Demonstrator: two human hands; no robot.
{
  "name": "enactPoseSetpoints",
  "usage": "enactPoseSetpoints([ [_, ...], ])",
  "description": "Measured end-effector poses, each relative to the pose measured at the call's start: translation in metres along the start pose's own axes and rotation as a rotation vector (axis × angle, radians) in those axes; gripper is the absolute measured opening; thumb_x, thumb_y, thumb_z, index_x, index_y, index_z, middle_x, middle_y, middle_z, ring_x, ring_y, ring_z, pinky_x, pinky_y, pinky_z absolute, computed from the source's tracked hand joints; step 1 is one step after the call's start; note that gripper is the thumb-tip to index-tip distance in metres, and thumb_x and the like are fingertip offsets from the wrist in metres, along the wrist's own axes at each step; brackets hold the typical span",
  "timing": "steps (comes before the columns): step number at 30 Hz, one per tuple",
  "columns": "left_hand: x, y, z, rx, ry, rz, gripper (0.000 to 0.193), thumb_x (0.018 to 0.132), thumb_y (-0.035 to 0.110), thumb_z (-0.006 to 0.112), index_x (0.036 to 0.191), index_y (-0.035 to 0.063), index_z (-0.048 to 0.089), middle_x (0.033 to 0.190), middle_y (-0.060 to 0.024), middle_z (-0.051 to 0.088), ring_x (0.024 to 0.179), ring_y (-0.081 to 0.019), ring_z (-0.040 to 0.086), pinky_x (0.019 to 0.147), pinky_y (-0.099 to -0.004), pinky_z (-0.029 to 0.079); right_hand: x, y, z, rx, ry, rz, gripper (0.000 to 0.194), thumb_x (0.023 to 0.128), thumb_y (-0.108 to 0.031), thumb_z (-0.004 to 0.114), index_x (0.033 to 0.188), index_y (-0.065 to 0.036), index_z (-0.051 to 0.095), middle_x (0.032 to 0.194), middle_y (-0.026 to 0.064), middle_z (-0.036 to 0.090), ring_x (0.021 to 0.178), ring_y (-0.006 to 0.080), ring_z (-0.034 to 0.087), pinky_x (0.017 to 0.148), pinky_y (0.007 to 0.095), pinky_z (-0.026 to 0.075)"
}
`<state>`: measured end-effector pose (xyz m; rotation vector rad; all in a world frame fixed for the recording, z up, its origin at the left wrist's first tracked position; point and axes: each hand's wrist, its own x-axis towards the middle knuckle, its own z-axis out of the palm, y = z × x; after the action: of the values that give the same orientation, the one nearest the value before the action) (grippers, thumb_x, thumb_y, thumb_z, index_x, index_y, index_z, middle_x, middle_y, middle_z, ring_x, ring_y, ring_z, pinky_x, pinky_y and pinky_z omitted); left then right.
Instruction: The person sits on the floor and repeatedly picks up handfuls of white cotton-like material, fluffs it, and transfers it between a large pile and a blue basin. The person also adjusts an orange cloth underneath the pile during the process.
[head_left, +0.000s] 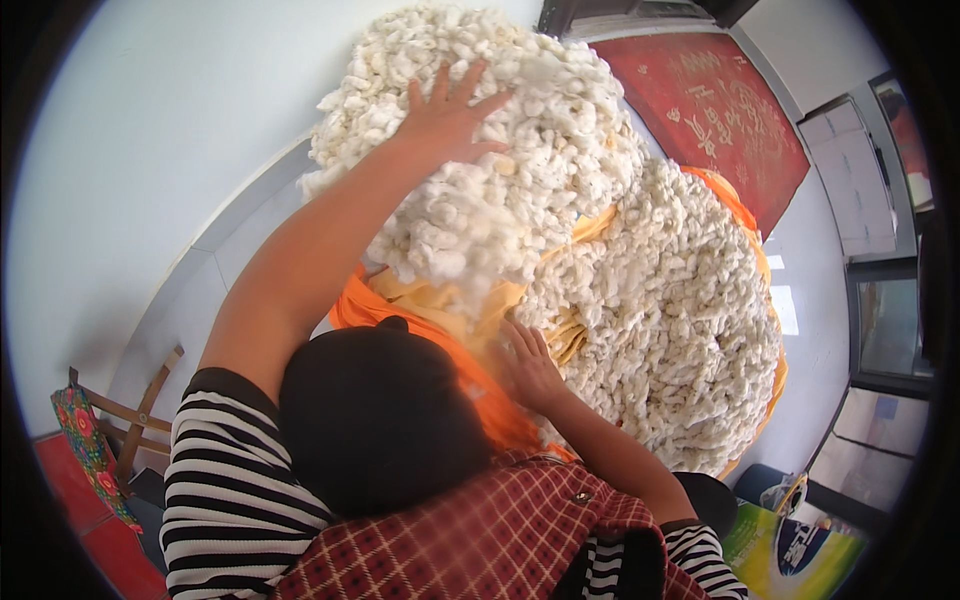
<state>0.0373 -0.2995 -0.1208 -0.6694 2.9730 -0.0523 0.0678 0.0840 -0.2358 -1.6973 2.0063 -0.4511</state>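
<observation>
My left hand (454, 120) is spread flat on a tall heap of raw cotton (555, 142), its fingers apart on the fluffy bolls. Lower down, my right hand (534, 371) is beside a second, broader bed of cotton (675, 322). Its fingers are extended over an orange cloth (420, 326), and no held thing shows in them; part of the palm side is hidden. The cloth's yellowish inner face (480, 300) shows between the two heaps. Some cotton at the near side of the tall heap is blurred.
My bent black-clad knee (382, 420) and plaid apron (465, 532) are close to the cloth. A wall (150, 135) stands at left, above a wooden folding stool (142, 416) with a floral cover. A red doormat (712, 112) lies beyond; a green-yellow bag (795, 547) sits lower right.
</observation>
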Motion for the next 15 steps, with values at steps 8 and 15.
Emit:
enactPoseSetpoints([
  [8,0.002,-0.001,0.017,0.083,-0.008,-0.057,0.079,0.093,0.070,0.049,0.160,0.0389,0.022,0.171,-0.0061,-0.002,0.154,-0.0435,0.009,0.119,-0.0674,0.015,0.032,-0.001,0.019,-0.079,-0.067,0.113,0.063,0.083,-0.024,0.070,0.142,-0.011,0.052,0.155,0.0170,0.037,0.148,0.0383,0.029,0.113,0.0651,0.031],
  [15,0.011,-0.031,0.061,0.081,0.331,0.021,0.073,0.093,0.056,0.063,0.156,0.0443,0.030,0.168,-0.0092,0.020,0.142,-0.0419,0.039,0.109,-0.0662,0.033,0.000,0.066,0.042,-0.006,0.124,0.225,0.031,0.089,-0.022,0.059,0.116,-0.010,0.065,0.133,0.0123,0.060,0.122,0.0321,0.057,0.094,0.0464,0.051],
])
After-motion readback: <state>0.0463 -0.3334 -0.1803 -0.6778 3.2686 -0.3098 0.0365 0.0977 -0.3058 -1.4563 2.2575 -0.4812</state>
